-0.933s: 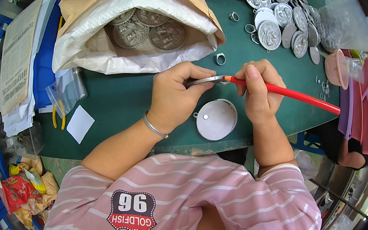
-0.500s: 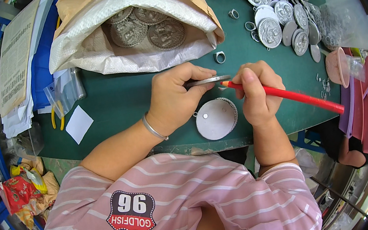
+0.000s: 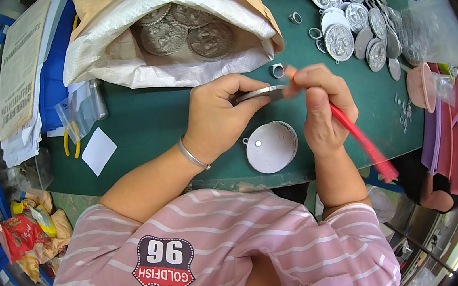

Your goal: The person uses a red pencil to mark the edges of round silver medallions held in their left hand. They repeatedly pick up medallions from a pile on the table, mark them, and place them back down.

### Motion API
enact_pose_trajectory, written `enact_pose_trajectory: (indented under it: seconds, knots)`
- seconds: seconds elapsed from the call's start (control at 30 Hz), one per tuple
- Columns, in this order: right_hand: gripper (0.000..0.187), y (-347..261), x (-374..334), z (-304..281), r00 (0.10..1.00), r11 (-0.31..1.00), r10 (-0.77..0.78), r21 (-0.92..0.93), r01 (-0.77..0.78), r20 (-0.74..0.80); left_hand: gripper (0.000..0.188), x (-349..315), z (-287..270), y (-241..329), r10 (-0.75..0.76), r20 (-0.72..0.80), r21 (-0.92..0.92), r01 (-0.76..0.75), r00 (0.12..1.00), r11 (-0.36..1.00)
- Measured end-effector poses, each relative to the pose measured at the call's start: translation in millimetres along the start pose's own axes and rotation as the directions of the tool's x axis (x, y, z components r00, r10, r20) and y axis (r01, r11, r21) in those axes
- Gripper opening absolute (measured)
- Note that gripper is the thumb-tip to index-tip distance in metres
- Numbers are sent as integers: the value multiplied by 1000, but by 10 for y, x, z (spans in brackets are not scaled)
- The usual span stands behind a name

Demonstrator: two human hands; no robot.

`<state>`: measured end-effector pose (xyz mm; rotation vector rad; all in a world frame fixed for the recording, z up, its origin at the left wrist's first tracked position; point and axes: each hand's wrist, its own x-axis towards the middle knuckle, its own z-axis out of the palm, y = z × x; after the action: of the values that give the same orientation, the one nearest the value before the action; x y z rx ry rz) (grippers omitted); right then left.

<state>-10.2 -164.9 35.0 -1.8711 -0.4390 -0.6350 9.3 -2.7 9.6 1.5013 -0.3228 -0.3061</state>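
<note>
Between thumb and fingers, my left hand (image 3: 219, 110) pinches a round silvery metal medallion (image 3: 264, 93), seen nearly edge-on. My right hand (image 3: 324, 105) grips a long red pencil (image 3: 361, 141); its tip end is blurred by motion near the medallion's right edge. Below them on the green table lies another round medallion (image 3: 271, 148), pale flat side up, with a small loop at its rim and a small white round spot on it. A silvery ring (image 3: 277, 71) rests just beyond the hands.
A white-lined sack (image 3: 135, 77) with several embossed medallions stands ahead. Many more medallions (image 3: 339, 42) are heaped at far right, near a pink cup (image 3: 420, 87). Yellow-handled pliers (image 3: 75, 140), a white paper piece (image 3: 99, 151) and stacked papers (image 3: 21, 82) lie left.
The red pencil has swung steeper, its rear end dropping toward me and its tip end rising. My left hand has tilted the medallion slightly, raising its right edge.
</note>
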Motion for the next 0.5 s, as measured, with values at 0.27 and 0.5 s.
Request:
enact_pose_trajectory:
  seconds: [0.27, 0.5]
  knots:
    - [20, 22, -32, 0, 891, 855, 451, 315, -412, -58, 38, 91, -59, 6, -174, 133, -401, 213, 976, 891]
    - [15, 112, -2, -85, 849, 840, 493, 359, -407, -191, 32, 89, -55, 74, -279, 119, -419, 303, 953, 856]
